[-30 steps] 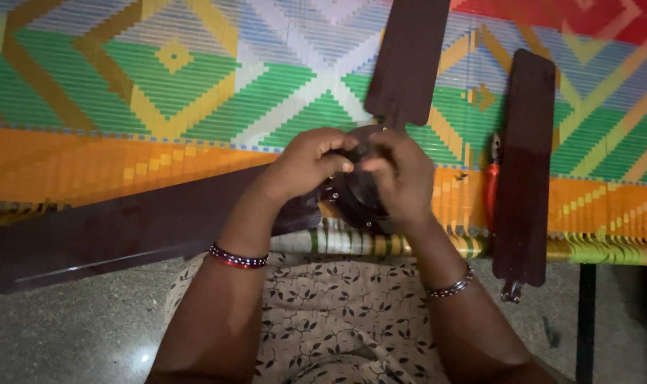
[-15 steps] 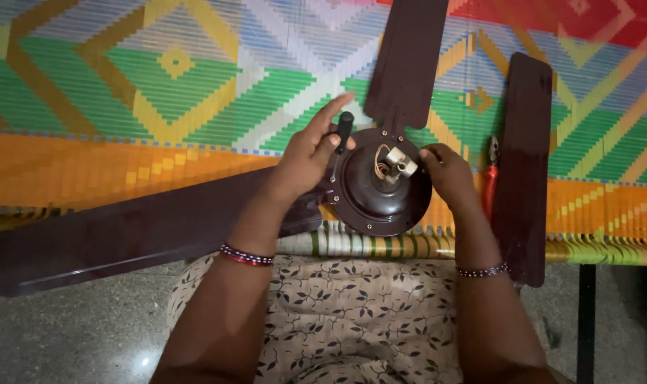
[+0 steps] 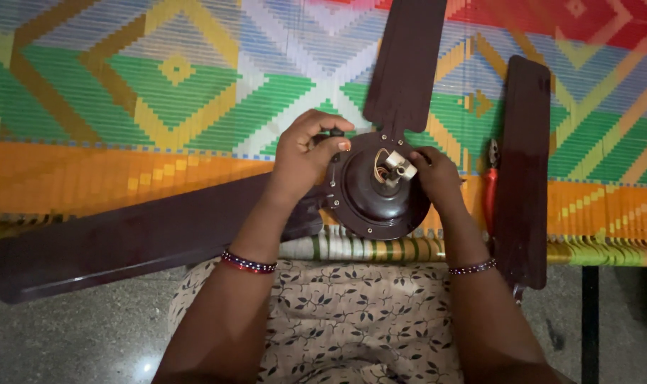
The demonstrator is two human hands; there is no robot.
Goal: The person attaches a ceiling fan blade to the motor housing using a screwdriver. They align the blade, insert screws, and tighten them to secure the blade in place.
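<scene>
A dark brown ceiling fan hub (image 3: 377, 203) lies on a woven bed edge in front of me, with a white wire connector (image 3: 398, 167) at its centre. My left hand (image 3: 302, 160) is at the hub's left rim, thumb and forefinger pinched on a small black tool handle (image 3: 335, 134). Against the hub's upper right side rests my right hand (image 3: 437, 178), its fingers beside the connector. One blade (image 3: 407, 64) runs up from the hub. Another blade (image 3: 124, 238) stretches left, under my left forearm.
A third brown blade (image 3: 522, 163) lies apart on the right, with red-handled pliers (image 3: 489, 192) beside it. The colourful woven mat (image 3: 160, 107) fills the upper view. Grey stone floor (image 3: 75, 334) and a black frame leg (image 3: 589, 320) are below.
Both hands covered the hub a second ago. They have moved apart to its sides, uncovering the hub's face and the white connector.
</scene>
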